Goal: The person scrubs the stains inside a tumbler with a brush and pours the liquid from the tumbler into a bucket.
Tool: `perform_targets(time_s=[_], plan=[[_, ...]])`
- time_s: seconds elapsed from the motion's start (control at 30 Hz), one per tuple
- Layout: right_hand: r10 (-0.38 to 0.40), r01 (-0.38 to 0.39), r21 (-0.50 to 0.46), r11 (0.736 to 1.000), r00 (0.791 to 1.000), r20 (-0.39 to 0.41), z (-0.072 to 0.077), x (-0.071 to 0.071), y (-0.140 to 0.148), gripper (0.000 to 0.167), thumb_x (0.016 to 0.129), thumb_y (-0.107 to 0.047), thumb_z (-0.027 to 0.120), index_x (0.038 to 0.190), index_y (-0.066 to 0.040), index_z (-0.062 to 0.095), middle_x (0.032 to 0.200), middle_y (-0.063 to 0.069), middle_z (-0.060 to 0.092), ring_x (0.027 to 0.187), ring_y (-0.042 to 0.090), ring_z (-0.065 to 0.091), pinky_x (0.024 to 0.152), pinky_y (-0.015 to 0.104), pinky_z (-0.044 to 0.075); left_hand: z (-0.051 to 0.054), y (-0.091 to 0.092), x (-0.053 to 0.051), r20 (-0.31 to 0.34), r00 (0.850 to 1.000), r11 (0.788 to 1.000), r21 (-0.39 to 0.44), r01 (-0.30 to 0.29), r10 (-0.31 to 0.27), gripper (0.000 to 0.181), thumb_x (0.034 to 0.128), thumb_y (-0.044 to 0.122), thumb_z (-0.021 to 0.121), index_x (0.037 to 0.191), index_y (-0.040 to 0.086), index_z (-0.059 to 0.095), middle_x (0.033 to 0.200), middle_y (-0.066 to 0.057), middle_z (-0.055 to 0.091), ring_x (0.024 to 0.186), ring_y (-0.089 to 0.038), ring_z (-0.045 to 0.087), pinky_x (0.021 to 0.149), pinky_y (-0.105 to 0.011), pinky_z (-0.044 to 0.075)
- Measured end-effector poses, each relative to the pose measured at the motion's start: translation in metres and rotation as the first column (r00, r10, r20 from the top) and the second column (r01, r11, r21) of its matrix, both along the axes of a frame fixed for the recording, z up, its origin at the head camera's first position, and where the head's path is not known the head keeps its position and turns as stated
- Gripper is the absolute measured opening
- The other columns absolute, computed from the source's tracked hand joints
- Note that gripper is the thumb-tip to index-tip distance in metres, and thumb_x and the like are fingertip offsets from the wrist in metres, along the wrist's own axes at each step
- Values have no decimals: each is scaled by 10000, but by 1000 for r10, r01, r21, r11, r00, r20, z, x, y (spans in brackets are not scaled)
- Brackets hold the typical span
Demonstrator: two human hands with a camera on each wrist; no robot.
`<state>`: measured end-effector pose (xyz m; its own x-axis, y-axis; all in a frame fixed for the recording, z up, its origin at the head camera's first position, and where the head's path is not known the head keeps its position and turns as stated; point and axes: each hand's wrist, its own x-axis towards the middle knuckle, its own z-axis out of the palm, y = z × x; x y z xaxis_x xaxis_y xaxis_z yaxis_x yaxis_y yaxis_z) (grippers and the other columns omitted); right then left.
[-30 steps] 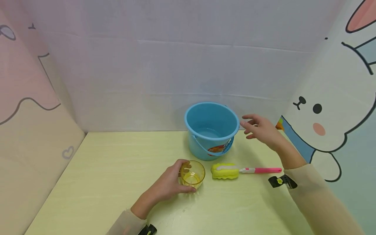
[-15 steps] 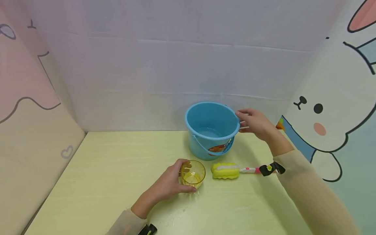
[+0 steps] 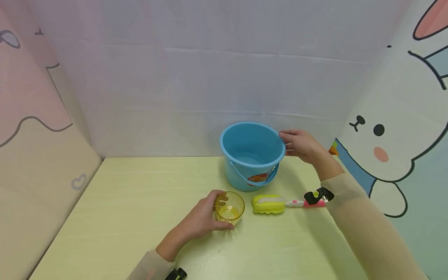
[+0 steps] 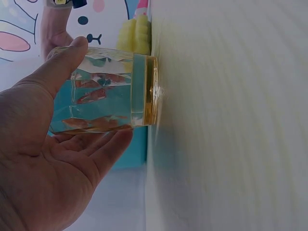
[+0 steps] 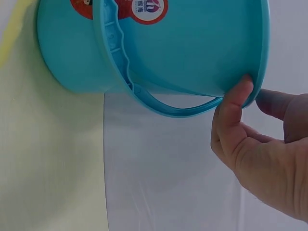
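Bucket (image 3: 241, 172) stands pinched at the top by the right hand (image 3: 300, 146); the left hand (image 3: 201, 217) grips the yellow cup (image 3: 231, 210). Light, even pressure should keep both steady.

left table (image 3: 133, 194) free | bucket (image 3: 252, 146) blocks behind cup (image 3: 231, 212) | brush (image 3: 268, 204) blocks right

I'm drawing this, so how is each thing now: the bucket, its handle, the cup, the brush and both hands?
Blue bucket: upright on the table
Bucket handle: folded down
Yellow cup: upright, open on top
Brush: lying on the table
Left hand: holds the cup
Right hand: pinches the bucket's rim
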<state>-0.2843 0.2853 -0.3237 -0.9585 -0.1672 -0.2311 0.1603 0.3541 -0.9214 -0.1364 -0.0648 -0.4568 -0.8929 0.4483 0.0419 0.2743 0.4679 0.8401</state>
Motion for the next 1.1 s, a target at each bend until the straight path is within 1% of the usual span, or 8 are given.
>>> perform_targets(time_s=[0.17,0.37,0.57,0.83,1.1], plan=[[15,-15,0,1000,1000,5,1,-3,1,583,1143,-271,512,1617,33,361,1500,270,508,1103,260,671,876,302,609,0,0,0,2,1000,1000,-8,-7,7,957,761,349,990,1506,74,456,1409,-55,631,1292,-268,587,1102,-506,478],[20,-19,-33,999,1000,24,0,-5,1,555,1141,-224,516,1613,32,376,1511,273,505,1140,296,663,879,309,609,-1,-1,-1,15,1000,1000,-2,-11,11,960,759,347,991,1509,75,457,1418,-68,621,1304,-288,579,1108,-513,472],[21,-18,-68,997,999,42,-1,-5,1,530,1144,-203,503,1603,37,392,1490,262,514,1094,256,670,880,304,607,-1,-1,-1,14,1000,1000,-5,-5,6,954,764,347,988,1506,68,456,1425,-87,617,1306,-296,578,1110,-517,470],[11,-6,-97,995,998,58,-3,-7,2,520,1141,-209,511,1592,32,417,1462,237,522,1132,285,640,889,298,600,2,-3,-1,2,1000,1000,-11,-20,20,953,755,371,990,1497,76,470,1408,-60,627,1261,-277,597,1068,-504,503],[0,8,-116,993,998,61,-6,-9,1,523,1136,-205,525,1587,37,418,1368,176,584,1027,224,661,875,301,606,1,-7,-1,12,999,999,-14,-41,41,960,747,362,995,1500,83,470,1395,-43,627,1236,-244,596,1055,-476,511]])
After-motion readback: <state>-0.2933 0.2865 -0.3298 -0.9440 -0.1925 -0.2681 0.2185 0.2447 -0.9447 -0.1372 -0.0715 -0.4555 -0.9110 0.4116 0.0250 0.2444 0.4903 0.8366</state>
